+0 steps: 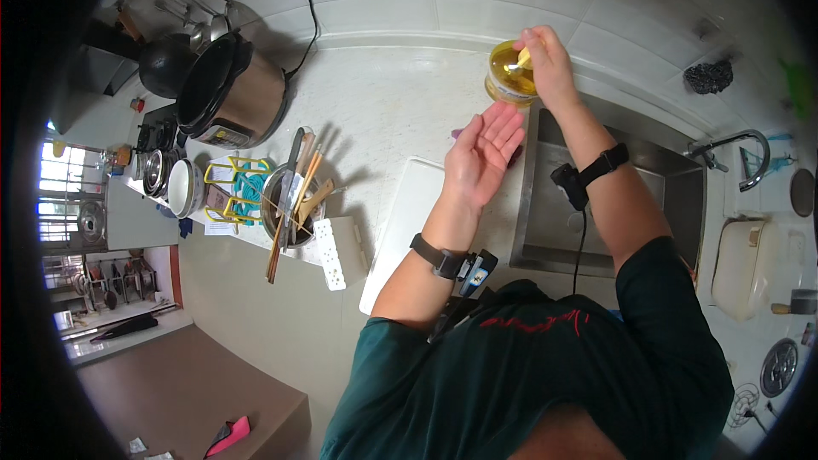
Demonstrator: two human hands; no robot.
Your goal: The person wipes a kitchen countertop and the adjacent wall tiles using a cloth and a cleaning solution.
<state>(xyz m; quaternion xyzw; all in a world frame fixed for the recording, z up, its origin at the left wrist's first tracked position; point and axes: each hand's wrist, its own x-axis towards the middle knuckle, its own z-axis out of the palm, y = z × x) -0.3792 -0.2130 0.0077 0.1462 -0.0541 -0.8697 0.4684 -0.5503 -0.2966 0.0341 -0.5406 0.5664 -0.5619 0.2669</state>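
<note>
My right hand (pixel 547 59) grips the yellow top or handle of something at the right side of a bottle of yellow liquid (pixel 505 80); its fingers hide which part it is. The bottle stands against the back wall by the sink corner. Palm up, my left hand (pixel 489 147) is held just below the bottle with nothing in it, fingers extended. A purple thing (pixel 456 133) lies on the counter, partly hidden behind my left hand. Beneath my left forearm is a white cutting board (pixel 401 217).
A steel sink (pixel 533 204) with a curved faucet (pixel 760 140) is at the right. Left on the counter stand an electric pressure cooker (pixel 236 96), a steel pot (pixel 271 188) with a knife and chopsticks, a white box (pixel 358 249) and a yellow wire rack (pixel 220 212).
</note>
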